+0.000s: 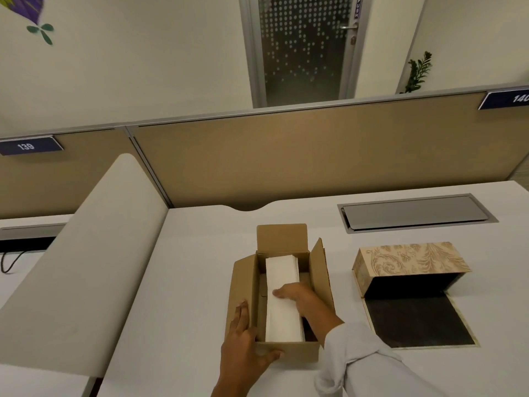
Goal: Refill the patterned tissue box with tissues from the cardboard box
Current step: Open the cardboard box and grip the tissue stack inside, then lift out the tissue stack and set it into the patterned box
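An open cardboard box (282,239) stands on the white desk with its flaps up. Inside it lies a stack of white tissues (282,282). My left hand (246,342) grips the box's near left corner, thumb over the front wall. My right hand (297,296) reaches into the box and rests on the tissue stack, fingers curled over its right side. To the right sits the patterned tissue box (409,257), beige with a leaf print, lying on its side with its dark inside facing me and its dark-lined flap (415,322) flat on the desk.
A grey cable hatch (415,213) is set in the desk behind the patterned box. A tan partition (286,156) runs along the back. A white curved divider (86,267) bounds the desk on the left.
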Motion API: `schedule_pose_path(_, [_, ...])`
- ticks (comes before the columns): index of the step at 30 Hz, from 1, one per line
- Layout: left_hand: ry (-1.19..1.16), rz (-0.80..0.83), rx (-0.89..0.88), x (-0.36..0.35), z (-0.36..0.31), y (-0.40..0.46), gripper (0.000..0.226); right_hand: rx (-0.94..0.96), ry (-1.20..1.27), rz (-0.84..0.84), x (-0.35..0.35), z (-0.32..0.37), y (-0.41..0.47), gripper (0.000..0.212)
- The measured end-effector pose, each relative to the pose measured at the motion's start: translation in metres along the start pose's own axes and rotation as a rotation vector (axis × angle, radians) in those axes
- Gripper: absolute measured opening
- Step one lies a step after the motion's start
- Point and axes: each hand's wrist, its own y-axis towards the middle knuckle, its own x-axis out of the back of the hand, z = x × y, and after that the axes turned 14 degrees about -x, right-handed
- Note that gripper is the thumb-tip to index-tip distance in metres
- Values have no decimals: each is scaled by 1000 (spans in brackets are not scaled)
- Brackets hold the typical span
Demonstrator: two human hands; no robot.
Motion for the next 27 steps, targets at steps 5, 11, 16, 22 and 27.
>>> schedule_pose_path(5, [72, 2, 47, -1, 0, 1, 70, 26, 61, 158, 8, 9, -7, 79])
schedule_pose_path(11, [122, 9, 63, 4, -13, -1, 83, 98, 223, 208, 13, 2, -20, 78])
schedule_pose_path(16, [-122, 46, 124, 16, -21, -4, 139, 188, 289, 287, 36, 0, -47, 76])
schedule_pose_path(22, [-859, -256, 130, 69, -59, -6, 142, 319, 603, 444, 89, -14, -105, 56])
schedule_pose_path(27, [-1610, -385, 180, 85, -129, 1, 129, 372, 833, 547, 130, -41, -133, 62])
